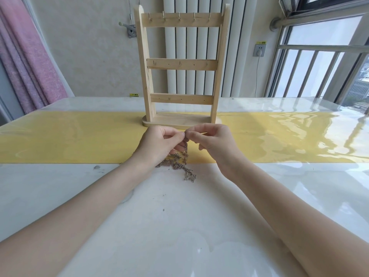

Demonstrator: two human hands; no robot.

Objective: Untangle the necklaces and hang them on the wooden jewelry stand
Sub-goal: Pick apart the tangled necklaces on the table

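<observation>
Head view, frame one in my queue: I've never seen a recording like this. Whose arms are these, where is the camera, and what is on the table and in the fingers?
There is no machine here. A person wears a wide-angle camera on the head, looking forward and down, so the two bare arms reaching in from the bottom are their own.

The left hand and the right hand meet in front of the wooden stand. Both pinch the top of a metal chain, part of a tangle of necklaces. The chain hangs down from the fingers, and the rest of the tangle lies on the table.

The table is glossy white with a yellow strip across it. The stand rests on that strip, upright, with three crossbars carrying small hooks. Nothing hangs on the hooks yet.

Behind are a wall, a pink curtain and a window.
</observation>
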